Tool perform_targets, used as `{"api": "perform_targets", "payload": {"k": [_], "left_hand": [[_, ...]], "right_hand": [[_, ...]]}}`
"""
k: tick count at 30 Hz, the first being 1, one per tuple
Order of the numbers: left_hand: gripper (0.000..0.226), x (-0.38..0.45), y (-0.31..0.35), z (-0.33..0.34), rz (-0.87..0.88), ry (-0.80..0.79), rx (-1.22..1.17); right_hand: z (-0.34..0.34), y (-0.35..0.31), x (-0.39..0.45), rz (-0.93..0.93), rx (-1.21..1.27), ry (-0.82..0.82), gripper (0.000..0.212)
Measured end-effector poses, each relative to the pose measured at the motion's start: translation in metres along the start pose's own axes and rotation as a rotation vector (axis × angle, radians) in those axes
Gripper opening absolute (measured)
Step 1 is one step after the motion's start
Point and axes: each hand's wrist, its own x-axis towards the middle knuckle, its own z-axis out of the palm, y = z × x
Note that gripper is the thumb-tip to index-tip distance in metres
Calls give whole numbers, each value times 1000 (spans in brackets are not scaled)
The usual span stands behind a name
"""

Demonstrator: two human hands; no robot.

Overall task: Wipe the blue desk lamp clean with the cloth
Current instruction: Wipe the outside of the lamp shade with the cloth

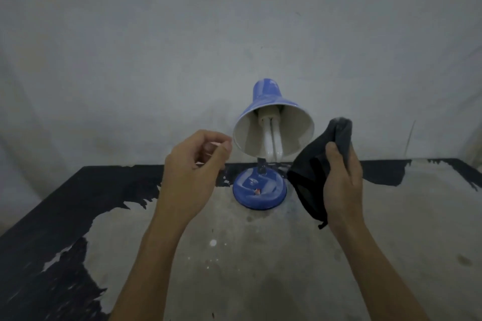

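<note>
Bare worn grey tabletop [260,268] lies open near, left and right of the blue metal desk lamp [271,122]; a grey wall [234,21] closes off the far side just behind it.

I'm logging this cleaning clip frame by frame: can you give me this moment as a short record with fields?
lamp: blue metal desk lamp, upright on its round base, shade opening facing the camera
bulb: white tube bulb inside the shade
cloth: dark cloth, off the lamp
right hand: grips the cloth
left hand: holds nothing, fingers loosely curled near the shade
surface: worn black-painted table
</note>
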Motion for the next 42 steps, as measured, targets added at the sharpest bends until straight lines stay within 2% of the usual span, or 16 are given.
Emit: {"api": "perform_targets", "payload": {"k": [3, 5, 6, 11, 15, 21, 24, 27, 36, 39, 42], "left_hand": [[9, -1, 11, 10, 61, 138, -65], [16, 0, 16, 18, 66, 159, -96], [23, 0, 17, 23, 42, 143, -122], [66, 4, 29, 49, -177, 8, -312], [61, 7, 36, 61, -249, -66, -345], [58, 12, 33, 56, -286, -36, -389], [55, 12, 33, 58, -285, -36, -400], [53, 12, 33, 61, -282, -48, -405], [54, 13, 27, 56, -261, -41, -407], [52, 14, 23, 53, -186, 7, -367], [50, 14, 20, 50, -6, 51, -254]], "right_hand": [[1, -15, 10, -80, -100, -55, 28], [3, -20, 15, -131, -166, -69, 13], [4, -21, 16, -149, -190, -80, 12], [14, -19, 11, -198, -223, -213, 41], [18, -13, 8, -268, -163, -277, 52], [30, -10, -4, -462, -251, -219, 52], [33, 1, -7, -495, -241, -166, 55], [35, 10, -8, -477, -156, -128, 54], [40, 23, -13, -162, 0, -95, 56], [38, 18, -13, -195, 35, -80, 54], [37, 11, -12, -295, 16, -88, 51]]}}
